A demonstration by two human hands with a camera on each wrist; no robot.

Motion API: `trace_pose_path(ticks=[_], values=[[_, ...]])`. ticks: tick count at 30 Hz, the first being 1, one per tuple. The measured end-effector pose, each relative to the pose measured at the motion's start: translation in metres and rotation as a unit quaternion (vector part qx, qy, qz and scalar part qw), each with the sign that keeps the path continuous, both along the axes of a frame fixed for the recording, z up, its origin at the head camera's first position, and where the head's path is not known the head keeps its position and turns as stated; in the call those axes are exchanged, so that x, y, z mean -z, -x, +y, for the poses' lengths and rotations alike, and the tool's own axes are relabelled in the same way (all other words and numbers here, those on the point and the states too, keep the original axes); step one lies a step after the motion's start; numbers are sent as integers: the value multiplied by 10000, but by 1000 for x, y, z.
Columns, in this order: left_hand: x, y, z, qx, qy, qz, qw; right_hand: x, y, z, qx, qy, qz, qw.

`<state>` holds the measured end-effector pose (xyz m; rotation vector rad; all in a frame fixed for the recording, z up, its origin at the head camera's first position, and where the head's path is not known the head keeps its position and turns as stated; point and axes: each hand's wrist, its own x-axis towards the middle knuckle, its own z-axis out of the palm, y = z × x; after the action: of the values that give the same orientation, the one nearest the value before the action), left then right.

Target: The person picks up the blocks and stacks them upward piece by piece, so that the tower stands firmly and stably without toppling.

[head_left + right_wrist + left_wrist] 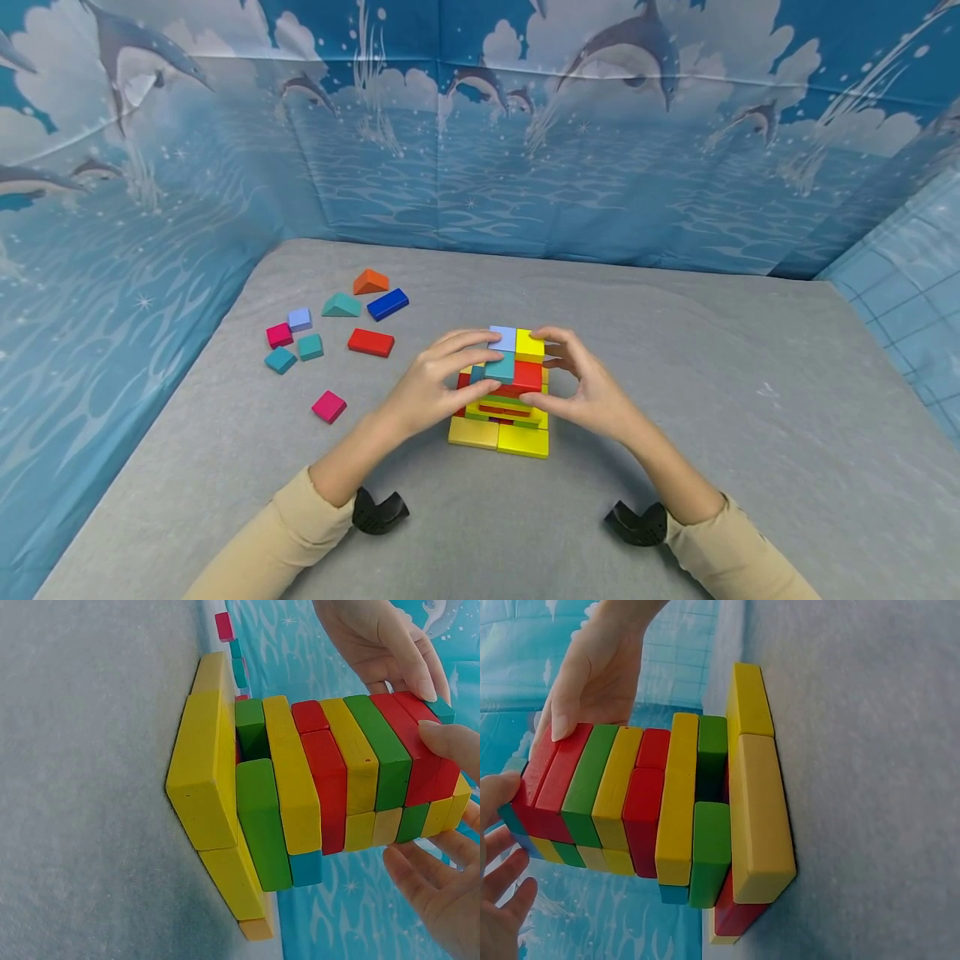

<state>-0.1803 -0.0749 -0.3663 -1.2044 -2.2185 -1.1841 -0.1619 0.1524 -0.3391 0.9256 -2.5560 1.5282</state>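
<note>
A tower of coloured wooden blocks (513,407) stands on the grey cloth, wider at its yellow base (761,825). On top lie a teal block (500,367), a light-blue block (505,336) and a yellow block (529,346), above a red block (528,377). My left hand (435,375) holds the tower's upper left side, thumb at the front near the teal block and fingertips over the top blocks. From the other side my right hand (588,387) grips the upper part, thumb against the red block's front and fingers behind at the yellow one.
Loose blocks lie to the left: an orange triangle (371,282), a teal triangle (341,306), a dark-blue block (387,305), a red block (371,342), a pink block (329,407) and several small cubes. A dolphin-print curtain (487,183) hangs behind the cloth-covered surface (720,375).
</note>
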Motion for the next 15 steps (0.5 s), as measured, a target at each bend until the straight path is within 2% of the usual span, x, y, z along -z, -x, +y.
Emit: trace_pose_path(ticks=[7, 15], values=[[3, 2, 0, 39, -21, 102, 9999, 0, 0, 0, -6, 34, -7, 10000], [2, 1, 0, 20, -99, -9, 9999, 0, 0, 0, 3, -6, 15, 10000]])
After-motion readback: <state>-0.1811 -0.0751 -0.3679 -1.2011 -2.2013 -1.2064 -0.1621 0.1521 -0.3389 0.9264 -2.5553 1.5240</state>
